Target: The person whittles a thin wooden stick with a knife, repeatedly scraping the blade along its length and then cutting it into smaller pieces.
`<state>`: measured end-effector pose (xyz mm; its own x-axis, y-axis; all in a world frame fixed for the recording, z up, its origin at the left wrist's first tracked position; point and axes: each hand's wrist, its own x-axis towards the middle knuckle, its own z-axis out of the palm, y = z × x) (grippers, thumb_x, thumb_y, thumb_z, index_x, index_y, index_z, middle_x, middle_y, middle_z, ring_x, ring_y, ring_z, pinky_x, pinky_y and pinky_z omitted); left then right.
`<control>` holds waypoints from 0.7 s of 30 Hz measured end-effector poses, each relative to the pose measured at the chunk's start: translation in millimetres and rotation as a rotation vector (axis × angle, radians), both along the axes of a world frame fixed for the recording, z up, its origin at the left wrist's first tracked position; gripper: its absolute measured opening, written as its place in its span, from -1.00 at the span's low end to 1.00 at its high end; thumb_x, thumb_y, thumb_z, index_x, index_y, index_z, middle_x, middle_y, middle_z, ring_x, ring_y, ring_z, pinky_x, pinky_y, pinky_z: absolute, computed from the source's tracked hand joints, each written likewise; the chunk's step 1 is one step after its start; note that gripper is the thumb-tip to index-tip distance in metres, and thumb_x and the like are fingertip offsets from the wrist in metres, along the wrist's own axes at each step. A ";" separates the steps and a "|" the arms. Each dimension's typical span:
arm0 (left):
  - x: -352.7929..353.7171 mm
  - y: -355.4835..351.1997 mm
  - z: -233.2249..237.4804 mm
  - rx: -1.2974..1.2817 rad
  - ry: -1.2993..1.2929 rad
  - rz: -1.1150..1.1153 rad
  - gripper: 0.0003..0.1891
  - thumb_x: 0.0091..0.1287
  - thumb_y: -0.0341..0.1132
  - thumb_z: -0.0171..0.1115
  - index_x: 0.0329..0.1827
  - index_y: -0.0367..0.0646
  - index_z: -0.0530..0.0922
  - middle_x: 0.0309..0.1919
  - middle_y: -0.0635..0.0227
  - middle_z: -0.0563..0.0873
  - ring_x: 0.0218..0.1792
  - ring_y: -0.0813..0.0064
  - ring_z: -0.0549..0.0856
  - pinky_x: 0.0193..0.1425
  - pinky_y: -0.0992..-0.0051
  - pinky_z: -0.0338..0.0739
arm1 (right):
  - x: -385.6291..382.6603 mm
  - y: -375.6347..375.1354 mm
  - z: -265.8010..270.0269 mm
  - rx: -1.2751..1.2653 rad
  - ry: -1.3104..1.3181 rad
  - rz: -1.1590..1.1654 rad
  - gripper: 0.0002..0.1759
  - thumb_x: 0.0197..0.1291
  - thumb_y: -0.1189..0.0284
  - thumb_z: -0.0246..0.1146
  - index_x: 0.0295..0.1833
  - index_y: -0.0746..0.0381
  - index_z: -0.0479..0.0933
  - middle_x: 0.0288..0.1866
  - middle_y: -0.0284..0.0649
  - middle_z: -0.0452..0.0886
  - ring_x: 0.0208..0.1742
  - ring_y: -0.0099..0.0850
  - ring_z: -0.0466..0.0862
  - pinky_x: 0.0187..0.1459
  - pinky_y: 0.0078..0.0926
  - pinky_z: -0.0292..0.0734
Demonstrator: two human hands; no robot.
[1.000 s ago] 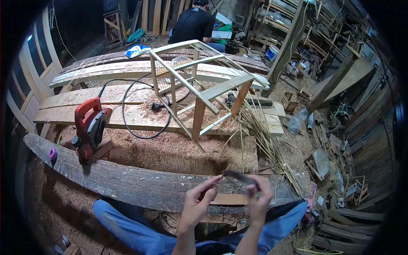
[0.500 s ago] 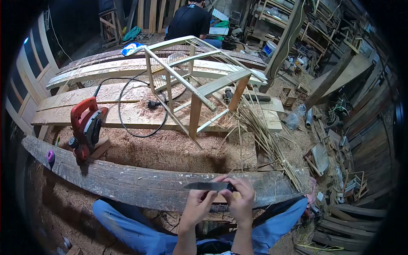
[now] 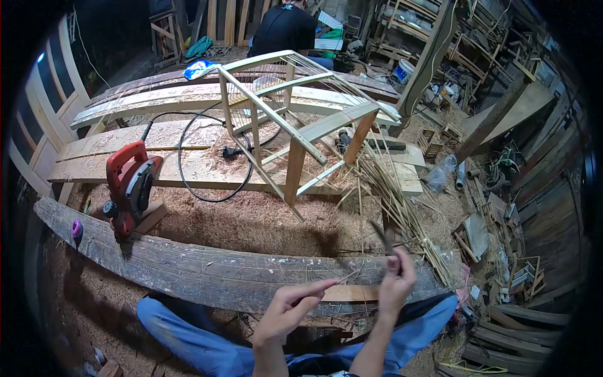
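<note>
My right hand (image 3: pixel 397 283) is wrapped round the handle of a knife (image 3: pixel 380 237), its blade tilted up and to the left over the near plank's far edge. To the left of it, my left hand (image 3: pixel 290 312) is closed, the index finger pointing right. A thin bamboo stick (image 3: pixel 350 275) juts from those fingertips toward the right. Both hands are over the worn grey plank (image 3: pixel 207 274) in front of my knees. A small pale wood piece (image 3: pixel 353 293) lies on that plank between the hands.
A slatted wooden frame (image 3: pixel 308 131) stands tilted on boards ahead. Bamboo strips (image 3: pixel 402 210) lean at the right. A red power planer (image 3: pixel 129 185) with a looped black cable (image 3: pixel 181 169) sits at the left, near purple-handled tool (image 3: pixel 76 230). A person (image 3: pixel 284 30) sits at the back.
My hands have moved apart. The right hand carried the knife right and turned its blade upward; the left now points right with the thin stick showing. The view shifted slightly.
</note>
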<state>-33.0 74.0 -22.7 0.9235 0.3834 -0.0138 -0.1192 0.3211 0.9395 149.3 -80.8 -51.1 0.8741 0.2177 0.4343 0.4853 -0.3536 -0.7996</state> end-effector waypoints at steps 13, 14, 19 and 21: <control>15.3 -12.3 -19.2 0.006 -0.035 0.119 -0.61 0.48 -0.51 0.17 0.36 -0.28 0.56 -0.33 0.56 0.58 -0.31 0.77 0.48 -0.23 0.66 0.43 | -52.7 41.3 34.2 -0.038 -0.096 0.439 -0.47 0.15 -0.06 0.38 -0.16 0.23 0.72 -0.33 -0.25 0.68 -0.28 -0.24 0.58 -0.14 -0.29 0.39; 12.4 -14.6 -16.9 -0.050 0.029 0.112 -0.62 0.49 -0.51 0.15 0.35 -0.34 0.56 -0.30 0.53 0.59 -0.29 0.75 0.49 -0.21 0.65 0.42 | -52.6 41.6 33.1 -0.003 -0.083 0.456 -0.48 0.12 -0.06 0.39 -0.16 0.22 0.73 -0.31 -0.27 0.69 -0.28 -0.25 0.59 -0.14 -0.31 0.38; 12.4 -15.6 -19.2 -0.047 0.005 0.123 -0.60 0.46 -0.51 0.15 0.35 -0.36 0.56 -0.21 0.49 0.64 -0.24 0.69 0.53 -0.15 0.59 0.43 | -47.9 34.4 25.6 -0.050 -0.188 0.420 -0.47 0.11 -0.09 0.38 -0.18 0.21 0.73 -0.34 -0.28 0.68 -0.29 -0.26 0.57 -0.14 -0.31 0.35; 10.2 -13.3 -15.6 -0.078 -0.040 0.095 -0.66 0.50 -0.48 0.15 0.29 -0.32 0.61 0.01 0.33 0.79 -0.18 0.67 0.63 -0.03 0.55 0.55 | -45.9 32.6 24.1 -0.044 -0.212 0.414 -0.45 0.11 -0.11 0.37 -0.19 0.21 0.72 -0.36 -0.29 0.66 -0.30 -0.26 0.56 -0.15 -0.31 0.34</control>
